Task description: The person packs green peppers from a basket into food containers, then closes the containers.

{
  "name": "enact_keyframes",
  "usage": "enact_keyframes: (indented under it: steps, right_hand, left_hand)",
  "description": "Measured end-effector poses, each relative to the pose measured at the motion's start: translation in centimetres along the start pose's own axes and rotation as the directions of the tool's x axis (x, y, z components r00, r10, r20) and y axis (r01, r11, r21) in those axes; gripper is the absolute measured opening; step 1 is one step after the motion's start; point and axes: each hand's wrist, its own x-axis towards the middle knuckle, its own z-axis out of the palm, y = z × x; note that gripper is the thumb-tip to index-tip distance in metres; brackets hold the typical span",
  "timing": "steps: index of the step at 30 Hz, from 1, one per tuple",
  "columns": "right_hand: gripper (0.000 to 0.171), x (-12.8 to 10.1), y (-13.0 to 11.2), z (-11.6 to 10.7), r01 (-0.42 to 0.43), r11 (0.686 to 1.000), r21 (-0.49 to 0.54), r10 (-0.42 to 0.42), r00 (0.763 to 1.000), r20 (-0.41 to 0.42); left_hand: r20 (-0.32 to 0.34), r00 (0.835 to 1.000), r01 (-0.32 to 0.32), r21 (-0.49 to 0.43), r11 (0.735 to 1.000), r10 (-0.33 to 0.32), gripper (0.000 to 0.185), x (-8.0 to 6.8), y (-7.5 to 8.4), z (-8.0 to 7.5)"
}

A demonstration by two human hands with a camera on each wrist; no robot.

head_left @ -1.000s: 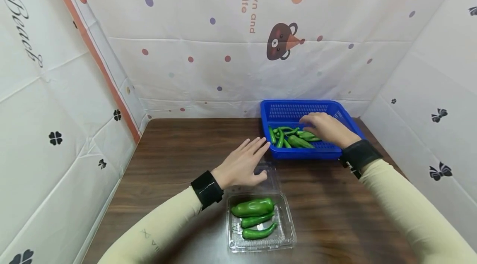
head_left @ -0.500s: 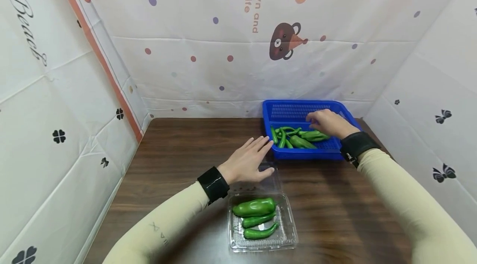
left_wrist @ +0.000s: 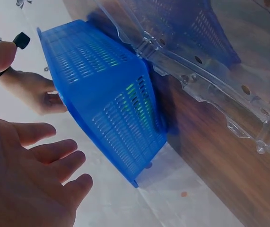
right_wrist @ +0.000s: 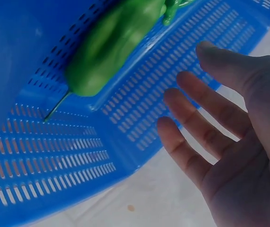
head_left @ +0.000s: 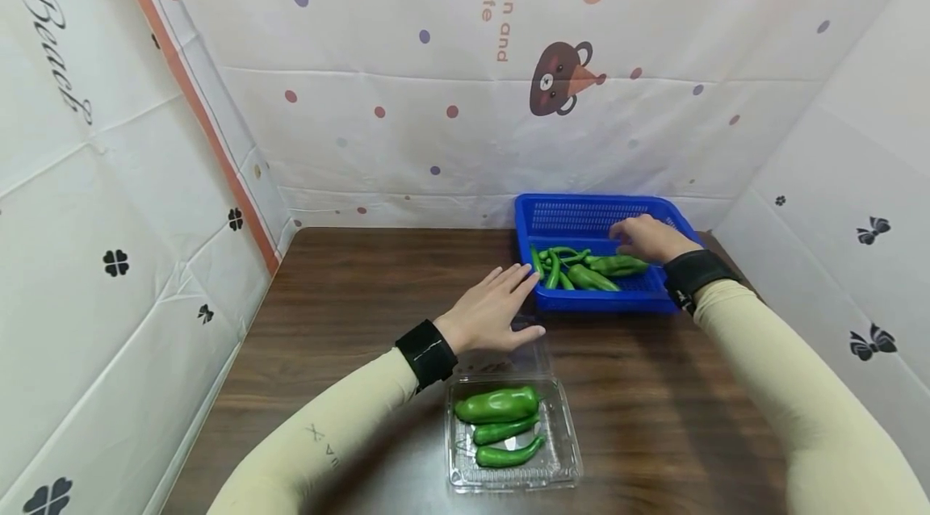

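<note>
The left hand (head_left: pixel 494 309) lies flat with fingers straight and spread, palm down on the open lid of the clear plastic clamshell box (head_left: pixel 514 438), just left of the blue basket (head_left: pixel 581 212), which serves as the landmark here. The box sits on the dark wood-grain worktop (head_left: pixel 349 313) in front of the basket and to its left, toward the person; it holds one broad glossy green pepper (head_left: pixel 497 404) and two slim curved ones below it. The basket is a shallow rectangular tray with slotted walls and floor, set at the far right of the worktop against the backdrop. It contains a loose pile of green peppers (head_left: pixel 581 266), some slender and some thick, all shiny with short stems. The right hand (head_left: pixel 650 239) hovers inside the basket over its right part, fingers relaxed and slightly bent, gripping nothing. On the backdrop above the basket, orange lettering reads "down and" and "of life"; on the sheet far left of the basket, script reads "Beach". The left wrist view alone shows the basket's outer slotted wall (left_wrist: pixel 120 118) and the moulded ribs of the lid (left_wrist: pixel 205 71). The right wrist view alone shows the empty palm (right_wrist: pixel 239 142) beside a single thick pepper (right_wrist: pixel 111 47) on the basket floor.
</note>
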Motion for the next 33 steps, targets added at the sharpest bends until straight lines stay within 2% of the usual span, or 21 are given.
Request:
enact_keyframes:
  steps: [11, 17, 24, 33]
  right_hand:
    - [0.022, 0.2, 1.0, 0.0, -0.050, 0.999, -0.005, 0.051, 0.996, 0.075]
    - [0.026, 0.6, 1.6, 0.1, -0.067, 0.998, -0.006, 0.067, 0.990, 0.120]
    - [0.031, 1.0, 2.1, 0.3, -0.125, 0.992, -0.011, 0.124, 0.969, 0.212]
    - [0.034, 1.7, 3.3, 0.8, -0.184, 0.983, -0.004, 0.179, 0.950, 0.257]
  left_hand:
    - [0.012, 0.999, 0.032, -0.026, 0.999, -0.031, 0.082, 0.5, -0.3, 0.4]
    - [0.006, 0.999, 0.039, -0.021, 0.999, -0.039, 0.081, 0.8, -0.3, 0.6]
    - [0.008, 1.000, 0.031, -0.018, 0.999, -0.030, 0.081, 1.0, -0.3, 0.9]
    - [-0.013, 1.000, 0.010, -0.023, 1.000, -0.011, 0.079, 1.1, -0.5, 1.0]
